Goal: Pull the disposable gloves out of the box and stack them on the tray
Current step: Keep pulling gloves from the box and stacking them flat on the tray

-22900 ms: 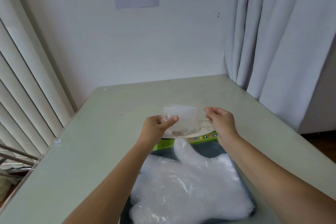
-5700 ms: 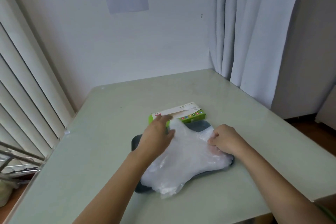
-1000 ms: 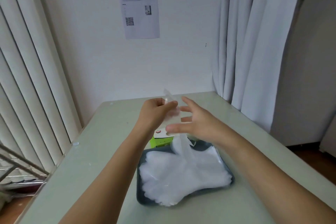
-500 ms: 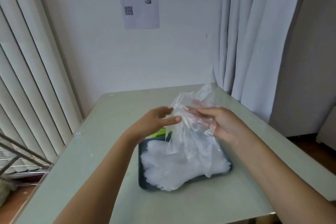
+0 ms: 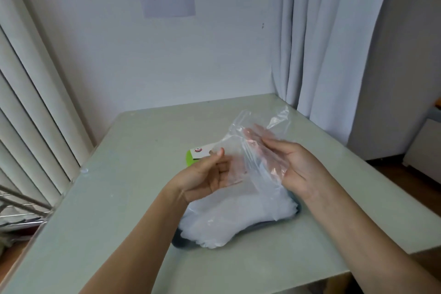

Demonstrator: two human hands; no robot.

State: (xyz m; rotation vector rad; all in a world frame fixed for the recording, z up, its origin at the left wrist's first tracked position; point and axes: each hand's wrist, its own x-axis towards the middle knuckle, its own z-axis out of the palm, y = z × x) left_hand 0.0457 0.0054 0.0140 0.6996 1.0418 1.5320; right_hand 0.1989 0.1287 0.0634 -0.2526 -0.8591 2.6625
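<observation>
The right hand (image 5: pixel 296 169) holds a single clear glove (image 5: pixel 253 150) in the air, its fingers (image 5: pixel 260 136) showing pink through the thin film at about 1 o'clock from the tray. The left hand (image 5: pixel 207 174), at 9 o'clock from the right, pinches the same glove's near edge between thumb and forefinger, the other fingers curled in. A second ago the left hand gripped a tight bunch just out of the box while the right was spread wide; half a second ago the sheet had billowed between them, and now it is drawn lower and wider across both hands. That suggests the glove is clear of the box and being flattened for laying down.

Below the hands, at 6 o'clock, the pile of gloves (image 5: pixel 233 219) lies heaped on the dark tray (image 5: pixel 181 242), spilling over its near rim. The green and white box (image 5: pixel 194 156) peeks out at 10 o'clock from the left hand, beyond the tray, on the pale tabletop (image 5: pixel 119 198). The next step is probably to lower this glove onto the pile; so light a film may cling or drift.
</observation>
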